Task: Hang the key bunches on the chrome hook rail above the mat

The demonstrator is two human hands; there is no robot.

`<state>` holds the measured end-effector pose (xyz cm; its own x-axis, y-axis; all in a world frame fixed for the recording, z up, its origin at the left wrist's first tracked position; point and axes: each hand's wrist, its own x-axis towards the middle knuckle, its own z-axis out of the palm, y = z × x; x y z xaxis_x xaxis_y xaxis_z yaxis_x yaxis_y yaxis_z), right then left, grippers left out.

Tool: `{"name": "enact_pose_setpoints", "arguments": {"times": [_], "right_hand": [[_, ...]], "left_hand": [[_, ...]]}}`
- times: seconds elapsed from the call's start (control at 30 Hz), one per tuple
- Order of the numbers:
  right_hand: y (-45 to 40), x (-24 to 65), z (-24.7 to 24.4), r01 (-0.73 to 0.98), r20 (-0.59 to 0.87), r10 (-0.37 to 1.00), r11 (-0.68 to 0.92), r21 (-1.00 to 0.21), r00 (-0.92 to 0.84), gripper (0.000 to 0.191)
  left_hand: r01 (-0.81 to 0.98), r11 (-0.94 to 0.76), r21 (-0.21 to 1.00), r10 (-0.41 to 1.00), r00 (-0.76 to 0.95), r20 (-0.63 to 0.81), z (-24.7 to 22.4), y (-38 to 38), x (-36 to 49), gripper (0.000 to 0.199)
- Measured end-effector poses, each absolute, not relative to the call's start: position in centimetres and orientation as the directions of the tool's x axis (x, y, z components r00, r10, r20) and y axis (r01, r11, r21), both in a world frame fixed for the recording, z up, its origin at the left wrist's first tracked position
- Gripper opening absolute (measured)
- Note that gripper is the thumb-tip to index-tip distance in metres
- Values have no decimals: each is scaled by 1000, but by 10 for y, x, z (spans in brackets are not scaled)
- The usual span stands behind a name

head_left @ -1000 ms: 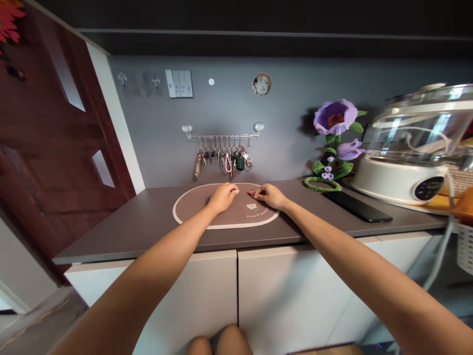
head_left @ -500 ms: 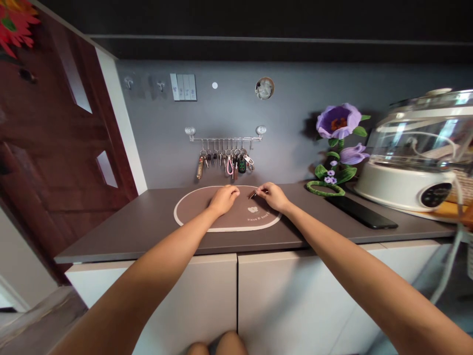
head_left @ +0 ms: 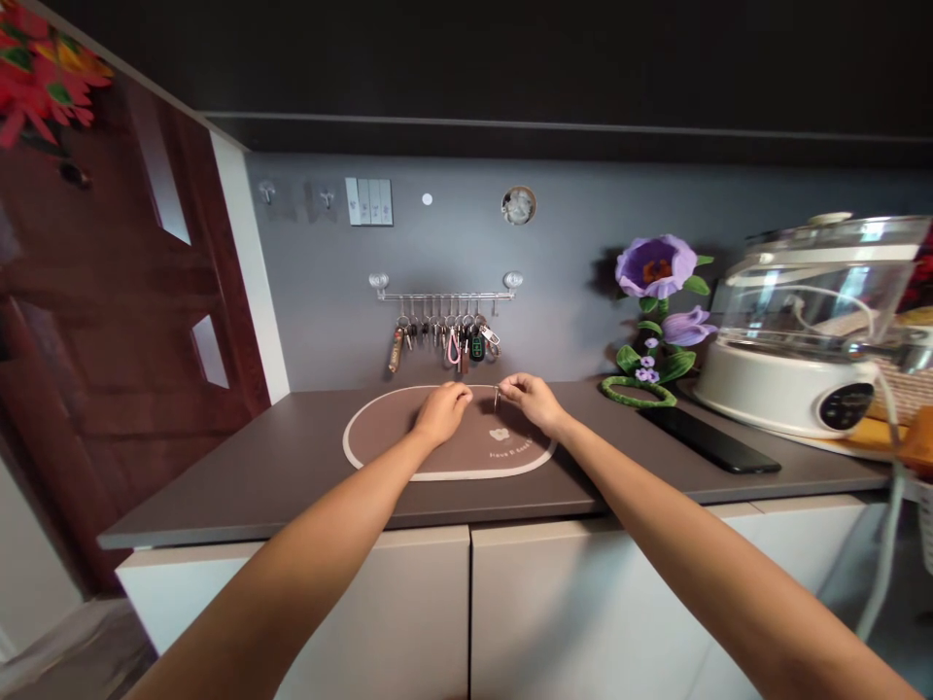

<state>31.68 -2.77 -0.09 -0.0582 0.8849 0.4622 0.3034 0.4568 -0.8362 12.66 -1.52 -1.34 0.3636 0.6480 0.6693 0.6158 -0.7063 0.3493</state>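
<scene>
My right hand (head_left: 535, 402) pinches a small, thin key (head_left: 497, 399) between thumb and fingertips, and it hangs down over the right half of the oval brown mat (head_left: 386, 428). My left hand (head_left: 441, 412) is above the middle of the same mat, its fingers curled closed. Whatever those fingers may hold is hidden. Behind both hands, several keys (head_left: 437, 335) hang from a clear hook rail (head_left: 446, 296) on the grey wall, with a green-marked car fob (head_left: 477, 346) and a pink loop (head_left: 453, 347) among them.
A black phone (head_left: 707, 439) lies on the countertop (head_left: 240, 467) to the right. Beside it stand a purple fabric flower (head_left: 656, 267) and a white appliance (head_left: 779, 389) with a clear top. A dark cabinet (head_left: 510, 68) overhangs the counter, and a reddish-brown door (head_left: 131, 340) is at left.
The key in my right hand has swung from slanted to hanging nearly straight down. My view has tipped upward, so the scene sits lower. My left hand keeps about the same place over the mat.
</scene>
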Motion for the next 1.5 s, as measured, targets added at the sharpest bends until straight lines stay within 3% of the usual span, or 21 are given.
{"name": "enact_pose_setpoints", "arguments": {"times": [0.33, 0.53, 0.7, 0.9, 1.2, 1.5], "right_hand": [[-22, 311, 10, 274, 480, 877, 467, -841, -21, 29], [-13, 310, 16, 125, 457, 890, 453, -883, 0, 28], [-1, 307, 38, -36, 345, 938, 345, -938, 23, 16], [23, 305, 73, -6, 406, 911, 408, -913, 67, 17], [55, 303, 104, -39, 357, 893, 381, -924, 273, 12], [69, 306, 105, -57, 322, 911, 347, -936, 258, 14]], "left_hand": [[550, -711, 438, 655, 294, 696, -16, -12, 128, 20], [534, -695, 482, 676, 257, 691, -15, -10, 128, 21], [509, -693, 510, 685, 246, 686, -15, -9, 127, 20], [509, -659, 554, 723, 224, 654, -16, -9, 128, 22], [474, -642, 603, 747, 208, 632, -15, -8, 128, 21], [462, -626, 628, 763, 200, 614, -16, -7, 128, 21]]}}
